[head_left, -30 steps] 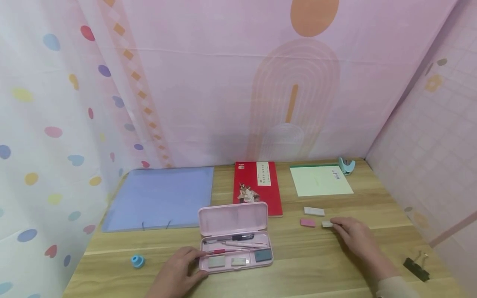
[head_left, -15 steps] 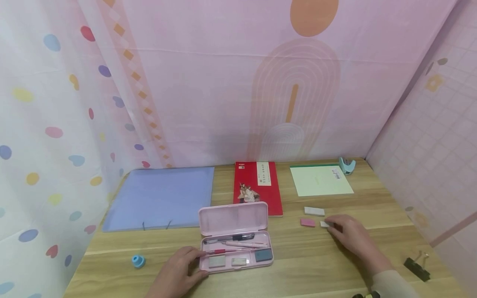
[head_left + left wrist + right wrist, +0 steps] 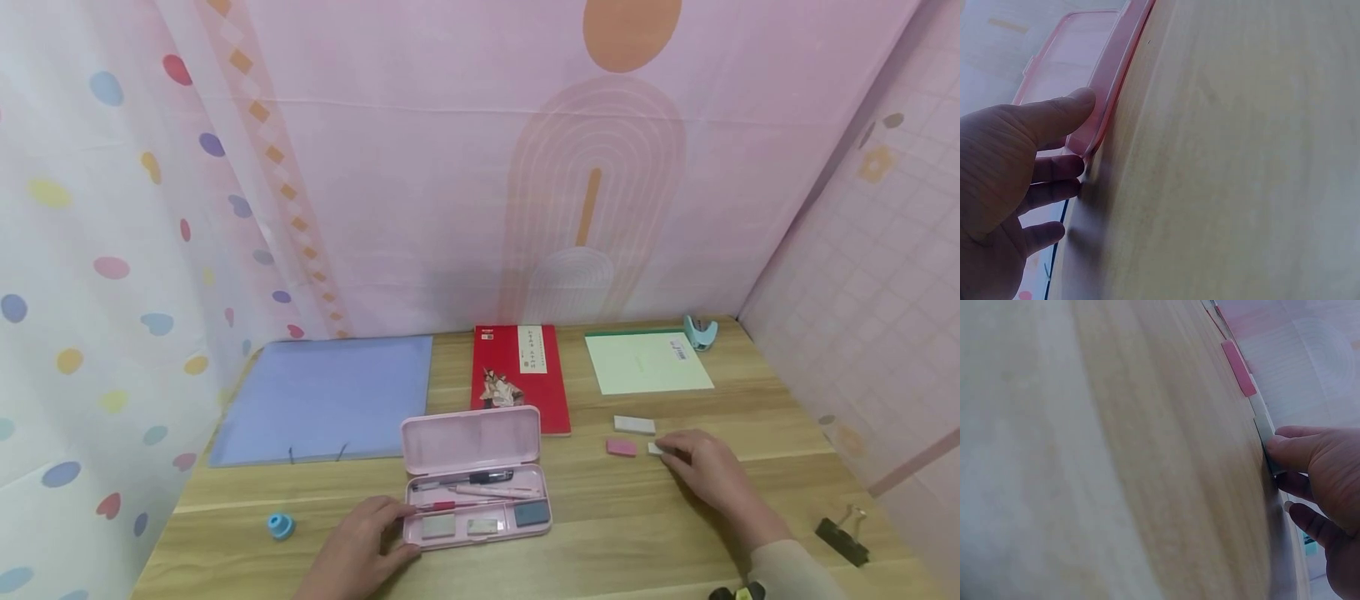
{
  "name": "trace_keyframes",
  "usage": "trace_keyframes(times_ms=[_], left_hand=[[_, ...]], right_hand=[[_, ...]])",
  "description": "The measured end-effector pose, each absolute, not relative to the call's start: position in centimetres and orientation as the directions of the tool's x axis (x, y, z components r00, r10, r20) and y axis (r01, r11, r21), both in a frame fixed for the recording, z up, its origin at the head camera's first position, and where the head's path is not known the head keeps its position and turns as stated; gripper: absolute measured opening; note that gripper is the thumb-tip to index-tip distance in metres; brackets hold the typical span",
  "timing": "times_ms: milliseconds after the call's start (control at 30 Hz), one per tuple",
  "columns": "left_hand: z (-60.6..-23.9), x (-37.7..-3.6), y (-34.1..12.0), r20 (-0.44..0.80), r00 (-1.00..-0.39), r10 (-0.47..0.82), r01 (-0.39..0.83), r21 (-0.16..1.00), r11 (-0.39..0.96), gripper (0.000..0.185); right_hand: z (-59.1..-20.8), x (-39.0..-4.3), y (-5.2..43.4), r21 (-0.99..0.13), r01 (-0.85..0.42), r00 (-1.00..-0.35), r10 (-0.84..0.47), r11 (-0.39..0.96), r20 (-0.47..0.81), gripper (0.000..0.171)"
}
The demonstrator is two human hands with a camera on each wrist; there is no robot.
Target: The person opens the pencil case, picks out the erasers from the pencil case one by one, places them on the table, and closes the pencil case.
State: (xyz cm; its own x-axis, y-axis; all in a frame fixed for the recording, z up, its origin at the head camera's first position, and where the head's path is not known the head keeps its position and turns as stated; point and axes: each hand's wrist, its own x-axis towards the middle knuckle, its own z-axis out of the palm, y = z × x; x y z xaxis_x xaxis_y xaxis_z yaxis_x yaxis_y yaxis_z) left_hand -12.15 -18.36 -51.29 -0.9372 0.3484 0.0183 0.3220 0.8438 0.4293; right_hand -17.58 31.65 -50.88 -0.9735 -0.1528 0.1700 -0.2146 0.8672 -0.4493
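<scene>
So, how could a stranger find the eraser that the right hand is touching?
On the wooden desk, look right of the open pink pencil case. Three erasers lie there: the small white eraser sits under the right hand, beside the pink eraser, below the longer white one.

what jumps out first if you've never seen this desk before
The open pink pencil case at the front middle of the wooden table draws the eye, with pens and erasers inside and the left hand holding its near left corner. To its right, the right hand pinches a small white eraser beside a pink eraser. Behind lie a red book and a blue folder.
</scene>
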Motion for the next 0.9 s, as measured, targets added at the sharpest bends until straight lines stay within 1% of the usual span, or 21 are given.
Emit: trace_keyframes(times_ms=[133,233,367,467,567,667,800,900], left_hand=[[-51.4,-12.1,-18.3,0.032,-0.938,0.346,0.325,0.428,0.843,0.042],[-51.5,-12.0,-18.3,0.045,-0.937,0.346,0.331,0.426,0.842,0.044],[-51.7,-12.0,-18.3,0.078,-0.936,0.344,0.343,0.419,0.841,0.045],[-51.8,-11.9,-18.4,0.099,-0.937,0.336,0.346,0.413,0.843,0.044],[-51.8,-11.9,-18.4,0.099,-0.938,0.332,0.343,0.409,0.846,0.043],[-51.8,-11.9,-18.4,0.087,-0.940,0.329,0.334,0.412,0.848,0.043],[-51.8,-11.9,-18.4,0.091,-0.940,0.330,0.337,0.411,0.847,0.045],[-51.8,-11.9,-18.4,0.102,-0.937,0.335,0.346,0.410,0.844,0.046]], right_hand=[[-50.9,-17.5,31.6,-0.447,-0.214,-0.973,-0.150,0.869,0.175,0.017],[-50.4,-17.1,30.9,-0.451,-0.255,-0.958,-0.163,0.855,0.234,0.020],[-49.6,-16.1,27.9,-0.425,-0.419,-0.891,-0.273,0.802,0.361,0.028],[-49.4,-15.1,24.4,-0.385,-0.546,-0.827,-0.405,0.744,0.390,0.028],[-49.6,-14.0,21.0,-0.371,-0.620,-0.783,-0.515,0.692,0.348,0.026],[-50.1,-13.3,18.6,-0.367,-0.669,-0.743,-0.602,0.647,0.292,0.030],[-50.8,-12.8,16.8,-0.346,-0.677,-0.731,-0.649,0.649,0.213,0.035],[-51.1,-12.8,16.3,-0.318,-0.676,-0.732,-0.655,0.665,0.186,0.037]])
